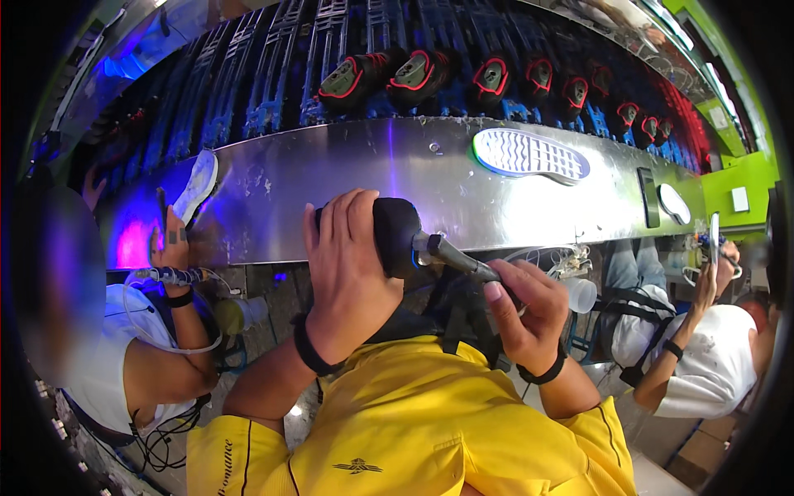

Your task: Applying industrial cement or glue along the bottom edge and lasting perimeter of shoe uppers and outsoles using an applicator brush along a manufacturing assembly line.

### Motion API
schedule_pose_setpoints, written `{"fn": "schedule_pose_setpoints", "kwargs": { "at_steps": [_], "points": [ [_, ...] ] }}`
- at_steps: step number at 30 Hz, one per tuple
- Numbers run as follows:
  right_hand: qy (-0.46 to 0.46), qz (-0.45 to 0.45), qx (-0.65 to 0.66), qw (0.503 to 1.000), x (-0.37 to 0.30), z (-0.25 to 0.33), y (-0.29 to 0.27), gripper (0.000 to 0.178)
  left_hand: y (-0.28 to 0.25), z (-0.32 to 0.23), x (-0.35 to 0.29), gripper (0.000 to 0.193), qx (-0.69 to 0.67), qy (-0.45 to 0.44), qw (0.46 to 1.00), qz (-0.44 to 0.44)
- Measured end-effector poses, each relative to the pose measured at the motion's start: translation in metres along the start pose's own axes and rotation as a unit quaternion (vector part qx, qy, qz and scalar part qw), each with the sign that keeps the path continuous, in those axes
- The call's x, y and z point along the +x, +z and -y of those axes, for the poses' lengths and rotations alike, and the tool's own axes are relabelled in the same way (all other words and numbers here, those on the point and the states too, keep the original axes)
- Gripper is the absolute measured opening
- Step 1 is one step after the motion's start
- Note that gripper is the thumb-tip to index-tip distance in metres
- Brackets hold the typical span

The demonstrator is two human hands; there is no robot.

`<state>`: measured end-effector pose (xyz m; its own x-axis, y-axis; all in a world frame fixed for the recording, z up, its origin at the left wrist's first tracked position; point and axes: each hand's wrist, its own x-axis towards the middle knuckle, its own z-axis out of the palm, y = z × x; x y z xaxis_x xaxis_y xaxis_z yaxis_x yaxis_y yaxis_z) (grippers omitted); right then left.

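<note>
A black, rounded shoe-like piece (395,236) is held up just off the bench's near edge, with my left hand (347,248) wrapped over its left side, fingers closed. My right hand (529,310) grips the dark handle of a slim tool (463,262). The tool's metal head meets the right end of the black piece, and from here I cannot tell how the two are joined. Most of the black piece's left part is hidden under my left fingers.
The metal bench (331,182) carries a white patterned shoe sole (531,155), a black bar (648,198) and a white oval piece (674,203). Behind it, black-red shoes (422,73) stand on a blue rack (265,83). Co-workers flank me; a white sole (197,186) is by the left one's hand (171,240).
</note>
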<state>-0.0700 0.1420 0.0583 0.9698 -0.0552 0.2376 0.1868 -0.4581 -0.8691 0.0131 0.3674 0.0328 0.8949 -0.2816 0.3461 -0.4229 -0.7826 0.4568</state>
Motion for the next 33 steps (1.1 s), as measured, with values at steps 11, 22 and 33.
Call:
{"fn": "schedule_pose_setpoints", "kwargs": {
  "at_steps": [11, 22, 33],
  "points": [
    [-0.067, 0.011, 0.078, 0.995, 0.054, -0.043, 0.044, 0.021, -0.015, 0.038, 0.030, 0.068, -0.045, -0.019, 0.998, 0.047],
    [-0.051, -0.011, 0.128, 0.990, 0.055, -0.075, 0.105, 0.020, -0.031, 0.078, 0.063, 0.073, -0.080, -0.076, 0.980, 0.165],
    [0.044, -0.024, 0.065, 0.997, 0.019, -0.080, 0.121, 0.019, -0.021, 0.129, 0.044, 0.096, -0.168, -0.113, 0.969, 0.139]
  ]
}}
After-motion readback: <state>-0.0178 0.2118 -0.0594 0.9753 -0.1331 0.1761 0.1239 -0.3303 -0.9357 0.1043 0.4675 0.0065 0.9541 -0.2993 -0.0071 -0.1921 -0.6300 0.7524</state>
